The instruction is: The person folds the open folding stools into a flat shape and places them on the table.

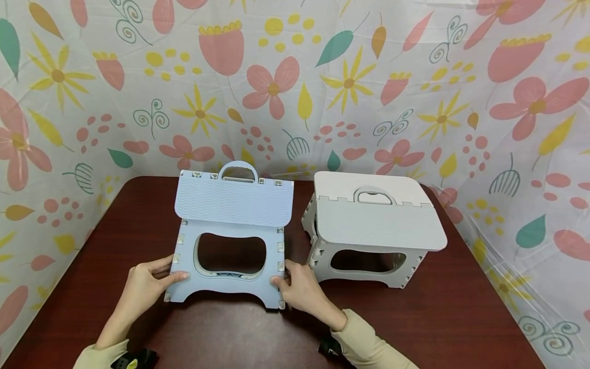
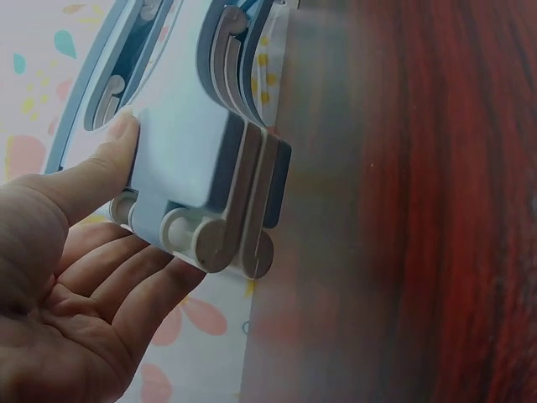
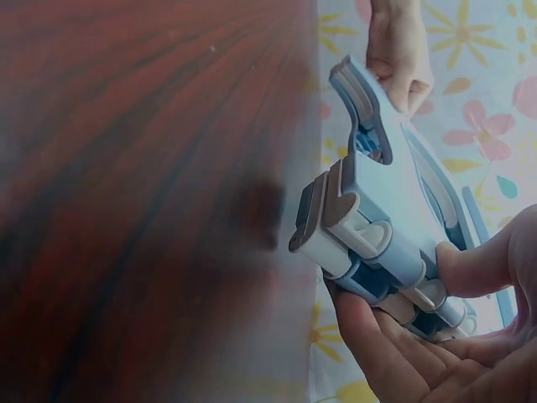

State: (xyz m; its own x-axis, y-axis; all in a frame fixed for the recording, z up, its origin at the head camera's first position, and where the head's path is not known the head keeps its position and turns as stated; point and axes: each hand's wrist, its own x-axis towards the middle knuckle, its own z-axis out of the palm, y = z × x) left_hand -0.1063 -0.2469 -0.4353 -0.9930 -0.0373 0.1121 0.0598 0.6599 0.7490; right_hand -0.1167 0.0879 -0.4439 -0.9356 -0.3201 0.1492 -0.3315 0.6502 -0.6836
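Both hands hold a light blue folding stool [image 1: 230,202] by the sides of its leg panel. Its legs are pressed flat together, as the stacked layers and hinge knuckles [image 2: 210,239] show in the left wrist view, and its top half with the handle slants up above them. My left hand [image 1: 145,282] grips the left edge, thumb on the front face and fingers behind. On the opposite edge, my right hand [image 1: 301,287] pinches the panel the same way, thumb in front. In the right wrist view, hinge parts [image 3: 377,252] lie near the fingers.
A white folding stool [image 1: 382,220] stands unfolded on the dark reddish table [image 1: 221,338], close to the right of the blue one. Behind the table hangs a flower-patterned curtain [image 1: 286,77], which also runs along both sides.
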